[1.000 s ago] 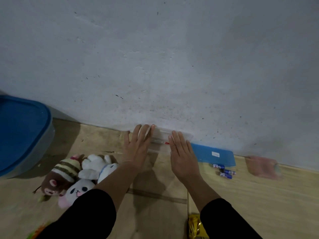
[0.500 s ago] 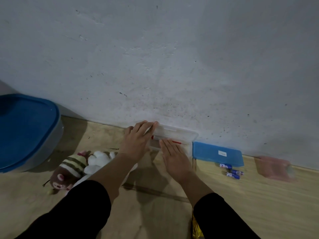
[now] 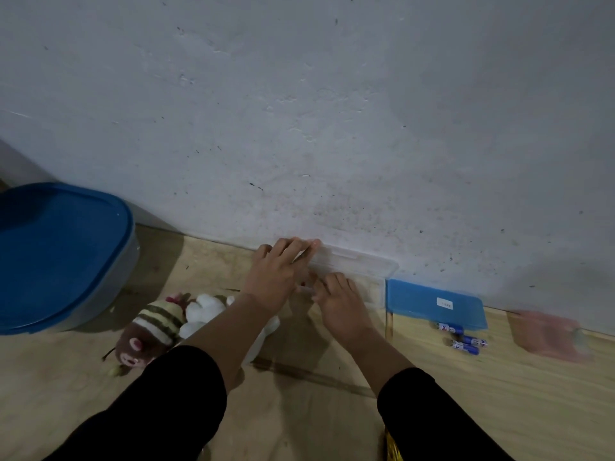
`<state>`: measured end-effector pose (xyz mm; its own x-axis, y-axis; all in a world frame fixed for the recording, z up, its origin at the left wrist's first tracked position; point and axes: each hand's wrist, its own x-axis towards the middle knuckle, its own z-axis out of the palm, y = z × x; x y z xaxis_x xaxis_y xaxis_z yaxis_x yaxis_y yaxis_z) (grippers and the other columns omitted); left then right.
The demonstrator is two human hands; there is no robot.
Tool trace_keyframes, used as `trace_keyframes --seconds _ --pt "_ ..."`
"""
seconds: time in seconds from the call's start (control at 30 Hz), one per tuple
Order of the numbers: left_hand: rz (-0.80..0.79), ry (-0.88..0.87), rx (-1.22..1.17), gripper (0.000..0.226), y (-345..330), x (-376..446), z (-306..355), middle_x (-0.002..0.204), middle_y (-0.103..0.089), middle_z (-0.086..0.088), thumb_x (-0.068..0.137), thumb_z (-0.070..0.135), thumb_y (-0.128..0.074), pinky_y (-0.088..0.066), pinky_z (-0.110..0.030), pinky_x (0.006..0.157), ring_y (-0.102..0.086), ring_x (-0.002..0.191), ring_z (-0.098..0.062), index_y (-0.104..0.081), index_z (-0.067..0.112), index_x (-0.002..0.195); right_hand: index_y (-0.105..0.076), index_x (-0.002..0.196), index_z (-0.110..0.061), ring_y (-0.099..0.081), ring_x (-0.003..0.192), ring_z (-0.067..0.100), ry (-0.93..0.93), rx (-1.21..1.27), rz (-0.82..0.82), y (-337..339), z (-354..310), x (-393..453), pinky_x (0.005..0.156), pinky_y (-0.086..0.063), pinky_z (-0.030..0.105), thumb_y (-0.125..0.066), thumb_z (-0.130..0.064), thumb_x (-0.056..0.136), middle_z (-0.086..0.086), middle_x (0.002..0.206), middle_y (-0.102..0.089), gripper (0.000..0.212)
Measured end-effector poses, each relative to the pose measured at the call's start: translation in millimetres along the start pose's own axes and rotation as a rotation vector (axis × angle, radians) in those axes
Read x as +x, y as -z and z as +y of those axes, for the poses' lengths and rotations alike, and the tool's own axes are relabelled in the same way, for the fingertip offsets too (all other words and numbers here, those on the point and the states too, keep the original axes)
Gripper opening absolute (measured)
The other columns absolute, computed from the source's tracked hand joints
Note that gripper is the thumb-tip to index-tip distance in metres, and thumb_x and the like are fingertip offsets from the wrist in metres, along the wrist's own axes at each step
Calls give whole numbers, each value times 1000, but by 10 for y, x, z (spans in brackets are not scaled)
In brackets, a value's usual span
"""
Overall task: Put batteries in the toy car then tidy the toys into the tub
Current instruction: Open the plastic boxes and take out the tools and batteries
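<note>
Here, against the wall: clear box [image 3: 357, 266], left hand [image 3: 276, 277] curled over its far rim, right hand [image 3: 342, 306] reaching inside, fingers bent, hold unclear. Beside it a blue lid [image 3: 429, 302], label unreadable, batteries [image 3: 461, 339] just in front. Tub [image 3: 60, 257] sits well left.

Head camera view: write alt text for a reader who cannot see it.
Both hands, left and right, reach into a clear plastic box on the floor against a white wall. Blue batteries lie beside a blue lid to the right; plush toys and a blue-lidded tub sit left.
</note>
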<state>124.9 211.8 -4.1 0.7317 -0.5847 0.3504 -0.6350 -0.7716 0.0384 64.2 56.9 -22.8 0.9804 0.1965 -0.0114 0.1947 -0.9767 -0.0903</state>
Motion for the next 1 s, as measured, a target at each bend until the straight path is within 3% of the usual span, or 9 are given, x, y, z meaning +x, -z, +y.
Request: trace_keyframes --seconds 0.37,0.6,0.73,0.83,0.93,1.0 --pt "6 -6 21 91 -15 -6 -7 125 -39 0 54 38 -81 -46 -33 68 -41 104 -20 -50 16 137 -49 128 -21 -44 116 17 -52 152 -34 44 28 9 105 -40 29 -48 -19 96 3 125 -44 32" --pt "-29 -5 8 103 -18 -16 -9 124 -40 -1 51 45 -84 -49 -36 71 -42 105 -21 -40 16 139 -49 122 -19 -44 112 16 -91 126 -26 146 24 -49 104 -35 28 -41 -15 98 1 124 -49 26" --pt "-23 13 4 85 14 -25 20 127 -37 -2 60 44 -69 -49 -37 73 -40 111 -22 -48 13 137 -43 133 -20 -41 119 19 -89 89 -82 163 35 -79 105 -30 31 -40 -12 97 1 131 -48 36" --pt "-55 29 16 84 9 -52 42 132 -41 -3 61 29 -79 -49 -39 75 -39 119 -23 -48 11 137 -46 131 -21 -42 115 19 -77 87 -77 177 47 -69 101 -33 30 -42 -6 95 1 128 -51 39" --pt "-134 40 38 94 18 -83 40 135 -49 -6 54 37 -88 -49 -41 80 -38 124 -23 -50 10 136 -47 130 -21 -42 113 18 -61 90 -90 174 62 -109 99 -34 29 -43 -3 94 1 126 -52 41" --pt "-162 37 42 96 18 -87 26 137 -43 -6 54 39 -88 -49 -41 83 -37 126 -23 -49 9 136 -45 133 -21 -41 113 18 -45 92 -86 157 75 -129 99 -32 29 -43 -3 93 1 126 -51 44"
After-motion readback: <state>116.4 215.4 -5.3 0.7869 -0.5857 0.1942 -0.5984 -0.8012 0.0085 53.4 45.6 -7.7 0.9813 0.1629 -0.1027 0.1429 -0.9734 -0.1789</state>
